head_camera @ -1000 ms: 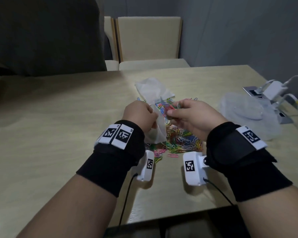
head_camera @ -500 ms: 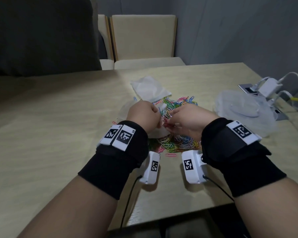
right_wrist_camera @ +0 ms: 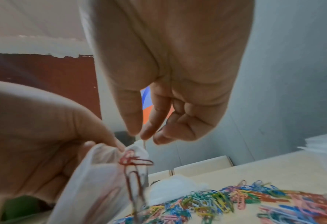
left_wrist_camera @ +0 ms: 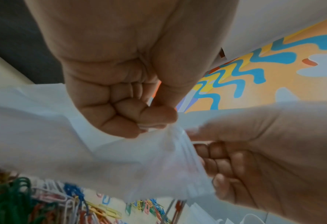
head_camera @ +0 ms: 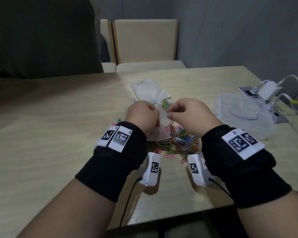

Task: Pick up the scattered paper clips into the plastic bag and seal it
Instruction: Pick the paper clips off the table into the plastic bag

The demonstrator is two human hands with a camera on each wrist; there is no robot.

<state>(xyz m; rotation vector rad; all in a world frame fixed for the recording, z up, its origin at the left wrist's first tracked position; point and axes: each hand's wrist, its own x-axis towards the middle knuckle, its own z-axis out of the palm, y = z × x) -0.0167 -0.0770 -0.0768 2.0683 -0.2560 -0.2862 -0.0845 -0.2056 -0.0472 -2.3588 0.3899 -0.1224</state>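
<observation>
A heap of coloured paper clips [head_camera: 182, 141] lies on the table in front of me. Just above it my left hand [head_camera: 154, 111] grips the rim of a small clear plastic bag [head_camera: 159, 133], fist closed round the rim [left_wrist_camera: 151, 125]. The bag [right_wrist_camera: 93, 189] hangs open-mouthed toward my right hand [head_camera: 169, 115]. That hand's thumb and forefinger [right_wrist_camera: 141, 136] pinch a few linked red and white clips [right_wrist_camera: 134, 163], which dangle at the bag's mouth. The rest of the heap [right_wrist_camera: 235, 201] spreads below and to the right.
A second crumpled clear bag [head_camera: 150, 90] lies beyond the heap. A larger pile of clear plastic [head_camera: 244, 115] sits to the right, next to white chargers and cables [head_camera: 268, 90] at a table socket. Cream chairs [head_camera: 144, 42] stand behind the table.
Both hands dipped toward the heap half a second ago and have come back up with the bag. The right hand now holds clips at the bag's mouth.
</observation>
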